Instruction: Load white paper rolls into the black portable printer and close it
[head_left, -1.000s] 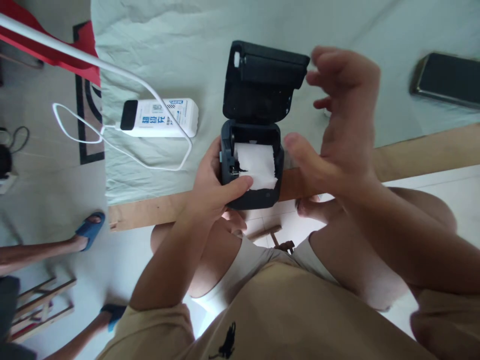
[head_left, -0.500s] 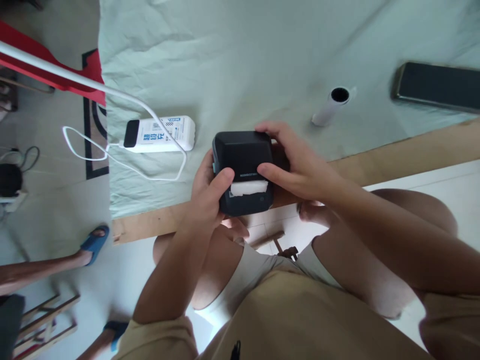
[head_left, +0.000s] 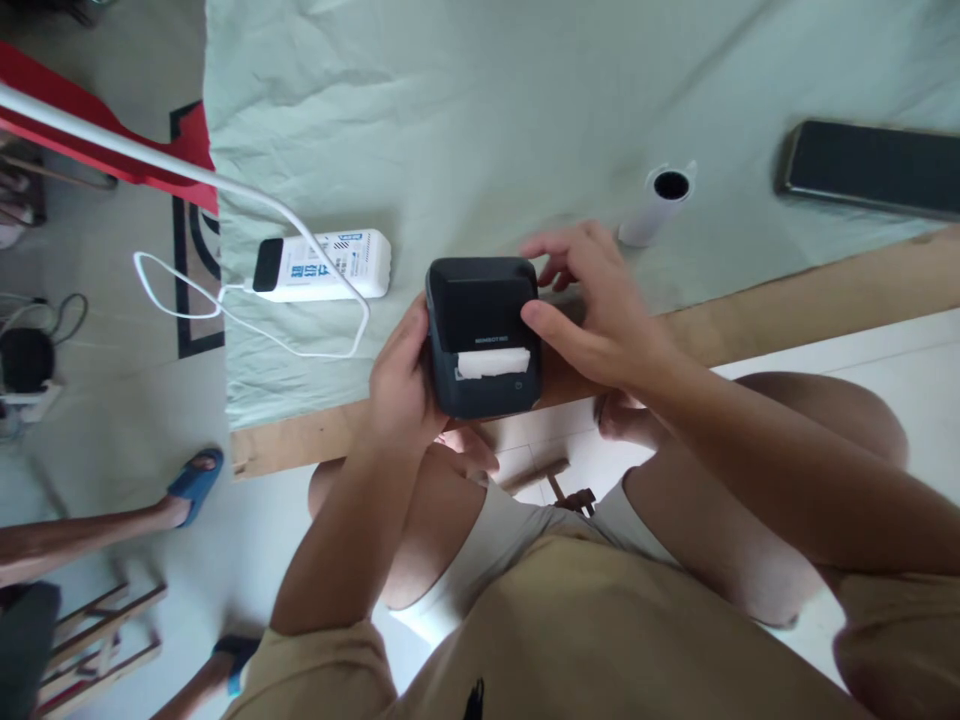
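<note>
A black label printer (head_left: 486,312), with a strip of white paper poking from its slot, is at the table's near edge. My left hand (head_left: 403,375) grips it along the left side; the fingers beneath are hidden. Beside the printer's right edge is my right hand (head_left: 589,300), fingers apart and holding nothing. Its thumb tip is at the printer's edge, and I cannot tell whether it touches. A white paper roll (head_left: 651,210) with a dark hollow core stands beyond the right hand.
To the left lies a white power bank (head_left: 330,266) with a white cable (head_left: 259,190) plugged in. A dark phone (head_left: 874,165) is at the right. Green cloth (head_left: 465,130) covers the table. Another person's leg and blue slipper (head_left: 196,483) show at lower left.
My right hand has loosened from the printer and shifted slightly right. My left thumb has slid from the printer's top to its side. The view has shifted slightly.
</note>
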